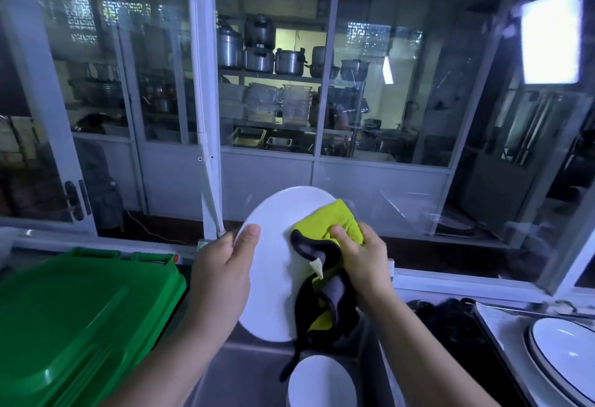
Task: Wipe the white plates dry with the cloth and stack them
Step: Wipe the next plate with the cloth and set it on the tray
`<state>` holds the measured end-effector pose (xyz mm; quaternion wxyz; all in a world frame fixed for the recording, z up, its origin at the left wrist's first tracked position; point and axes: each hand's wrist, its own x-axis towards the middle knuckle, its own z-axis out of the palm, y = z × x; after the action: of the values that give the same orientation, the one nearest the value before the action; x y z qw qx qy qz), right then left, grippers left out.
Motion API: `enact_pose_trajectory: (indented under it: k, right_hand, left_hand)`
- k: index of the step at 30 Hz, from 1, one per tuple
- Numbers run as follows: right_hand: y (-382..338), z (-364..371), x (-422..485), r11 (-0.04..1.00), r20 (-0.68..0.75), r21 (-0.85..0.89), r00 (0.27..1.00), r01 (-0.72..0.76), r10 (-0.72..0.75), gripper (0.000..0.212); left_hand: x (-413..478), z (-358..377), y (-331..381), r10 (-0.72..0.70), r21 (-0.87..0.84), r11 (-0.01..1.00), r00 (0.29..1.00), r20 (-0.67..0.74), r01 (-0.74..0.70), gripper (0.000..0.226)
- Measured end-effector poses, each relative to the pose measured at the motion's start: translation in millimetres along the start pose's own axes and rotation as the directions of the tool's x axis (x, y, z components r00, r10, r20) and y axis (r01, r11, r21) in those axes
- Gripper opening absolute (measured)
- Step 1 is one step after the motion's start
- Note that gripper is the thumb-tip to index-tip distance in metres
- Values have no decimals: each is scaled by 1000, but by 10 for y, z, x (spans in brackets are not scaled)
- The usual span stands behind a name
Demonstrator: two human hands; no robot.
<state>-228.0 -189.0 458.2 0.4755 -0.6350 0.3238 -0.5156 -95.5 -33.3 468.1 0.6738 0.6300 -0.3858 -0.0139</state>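
The person holds a white plate (273,265) up on its edge over the steel counter (244,374), tilted, its face turned toward them. The left hand (222,271) grips the plate's left rim, thumb lying on the near face and the fingers hidden behind it. The right hand (360,261) is clenched round a yellow-green cloth (335,223) with black trim and presses the bunched part against the right side of the plate. The loose end of the cloth hangs below the hand, across the plate's lower edge, and a small tag sticks out of the fold. Right under it on the counter sits a second plate (322,384), white; I cannot tell whether more lie under it. Off to the right, well apart, a tray (492,319) carries stacked dark-rimmed plates (566,358). To the left stands a green bin (74,316) with its lid closed, just beside the person's left forearm. Behind everything runs a glass partition (386,100), and through it I can see metal pots (257,49) on a shelf, with clear tubs and steel pans below.
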Motion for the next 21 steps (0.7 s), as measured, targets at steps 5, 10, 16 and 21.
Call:
enact_pose_trajectory:
  k: [5,10,16,21]
  right_hand:
    - [63,6,-156,915,93,297,962,-272,256,6]
    - [-199,-295,10,998,81,53,996,21,-25,15]
    - [-533,-268,110,944,350,-200,919,261,-180,11]
    - [-776,-234,194,699,502,-469,814,540,-292,20]
  left_hand:
    - [-71,147,-91,-21,-147,989,994,-107,5,36]
    - [219,-25,-49,-119,-240,944,912,392,226,35]
    - [517,32,231,75,155,971,848,525,-181,57]
    - [397,117,341,244,213,896,834,494,-389,49]
